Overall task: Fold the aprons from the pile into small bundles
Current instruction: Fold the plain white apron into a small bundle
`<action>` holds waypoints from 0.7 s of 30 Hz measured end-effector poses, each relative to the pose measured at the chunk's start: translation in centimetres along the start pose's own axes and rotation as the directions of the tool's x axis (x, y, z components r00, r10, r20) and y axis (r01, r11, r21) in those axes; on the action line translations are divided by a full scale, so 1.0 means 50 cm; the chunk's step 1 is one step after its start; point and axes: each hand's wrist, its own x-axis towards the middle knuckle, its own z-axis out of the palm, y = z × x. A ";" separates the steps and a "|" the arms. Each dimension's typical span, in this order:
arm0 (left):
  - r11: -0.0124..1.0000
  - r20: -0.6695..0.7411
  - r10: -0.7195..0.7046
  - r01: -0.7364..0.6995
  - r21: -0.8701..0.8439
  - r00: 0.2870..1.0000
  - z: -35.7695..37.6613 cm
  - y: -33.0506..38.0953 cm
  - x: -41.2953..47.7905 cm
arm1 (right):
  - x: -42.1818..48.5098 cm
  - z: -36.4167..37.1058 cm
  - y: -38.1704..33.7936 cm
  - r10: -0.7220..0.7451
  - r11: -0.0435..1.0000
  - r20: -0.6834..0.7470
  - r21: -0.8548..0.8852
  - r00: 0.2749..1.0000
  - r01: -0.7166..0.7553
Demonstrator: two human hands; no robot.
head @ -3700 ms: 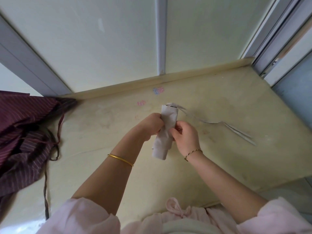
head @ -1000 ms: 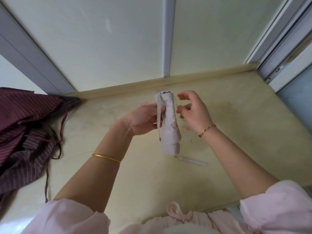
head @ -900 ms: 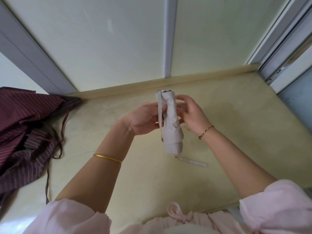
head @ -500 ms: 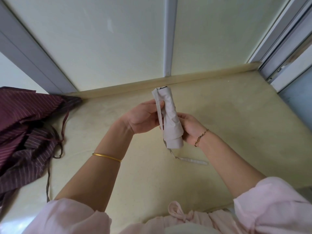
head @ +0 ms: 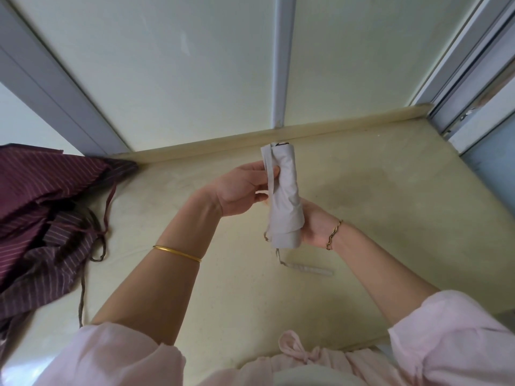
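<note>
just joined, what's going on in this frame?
A person holds a pale grey rolled apron upright above the yellowish counter. The left hand grips its upper part, thumb pressing a strap against it; the right hand grips the lower end from behind. The strap's loose tail trails onto the counter, so the bundle is not tied off yet. A pile of maroon striped aprons waits at the left.

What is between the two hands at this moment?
Head view: the rolled pale grey apron bundle, held roughly upright, with the left hand gripping near its top and the right hand holding its lower end.
</note>
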 end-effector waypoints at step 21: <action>0.996 -0.291 0.023 -0.047 -0.076 0.956 0.035 -0.039 0.031 | -0.043 0.008 -0.070 -0.538 0.431 0.008 -0.857 0.843 0.283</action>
